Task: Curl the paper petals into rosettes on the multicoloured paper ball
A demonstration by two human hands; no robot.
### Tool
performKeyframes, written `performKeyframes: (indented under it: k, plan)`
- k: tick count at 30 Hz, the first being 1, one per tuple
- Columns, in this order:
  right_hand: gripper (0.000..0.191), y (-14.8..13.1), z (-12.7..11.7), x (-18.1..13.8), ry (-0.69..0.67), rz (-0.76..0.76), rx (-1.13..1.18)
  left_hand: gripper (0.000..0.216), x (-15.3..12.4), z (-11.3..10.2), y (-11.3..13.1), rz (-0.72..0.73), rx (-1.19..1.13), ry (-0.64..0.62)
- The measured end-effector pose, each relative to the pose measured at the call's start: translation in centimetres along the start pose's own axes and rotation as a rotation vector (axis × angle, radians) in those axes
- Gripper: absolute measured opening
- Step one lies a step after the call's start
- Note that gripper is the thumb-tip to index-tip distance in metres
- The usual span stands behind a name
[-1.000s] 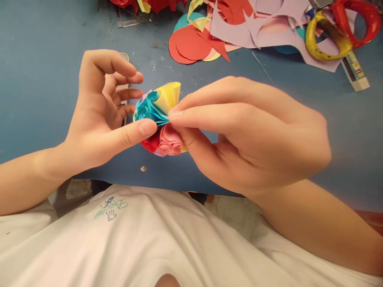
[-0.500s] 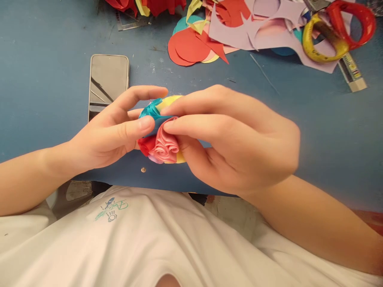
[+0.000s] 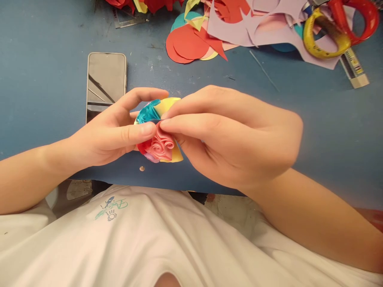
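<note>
Above the table (image 3: 44, 99), a paper flower ball (image 3: 158, 137) is clamped between left hand (image 3: 101, 137) and right hand (image 3: 239, 139), partly hidden; the shirt print (image 3: 111, 209) is unreadable.

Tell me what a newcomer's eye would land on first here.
The multicoloured ball of rolled paper flowers at the centre, pinched between the left hand and the right hand over the blue table. Next, the heap of red and lilac cut paper scraps along the far edge, with red-and-yellow-handled scissors at top right. A dark-screened smartphone lies flat to the left.
</note>
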State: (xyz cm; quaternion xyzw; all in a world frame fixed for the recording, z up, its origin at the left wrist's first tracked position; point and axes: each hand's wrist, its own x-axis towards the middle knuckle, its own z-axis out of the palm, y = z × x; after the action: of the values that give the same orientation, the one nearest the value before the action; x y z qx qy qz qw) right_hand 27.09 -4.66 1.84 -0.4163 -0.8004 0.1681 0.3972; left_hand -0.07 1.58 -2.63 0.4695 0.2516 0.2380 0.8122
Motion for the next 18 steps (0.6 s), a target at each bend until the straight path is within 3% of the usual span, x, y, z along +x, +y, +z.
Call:
performKeyframes:
  k: [4, 5, 11, 14, 18]
  plan:
    - [0.027, 0.4, 0.5, -0.2, 0.023, -0.005, -0.032, 0.083, 0.3, -0.4, -0.2, 0.019, -0.018, -0.081]
    - [0.029, 0.6, 0.6, -0.3, 0.082, -0.01, -0.059, 0.082, 0.3, -0.3, -0.1, 0.02, -0.024, -0.08]
    - [0.028, 1.4, 1.0, -0.3, 0.057, -0.147, -0.057, 0.066, 0.1, 0.5, 0.2, 0.021, 0.036, 0.009]
    - [0.029, 1.4, 1.7, -0.4, 0.159, -0.215, -0.049, 0.066, -0.1, 0.7, 0.2, 0.035, 0.059, 0.048]
    - [0.032, 0.7, 2.1, -0.4, 0.134, -0.103, 0.012, 0.065, -0.3, 0.8, 0.1, 0.074, 0.122, 0.082]
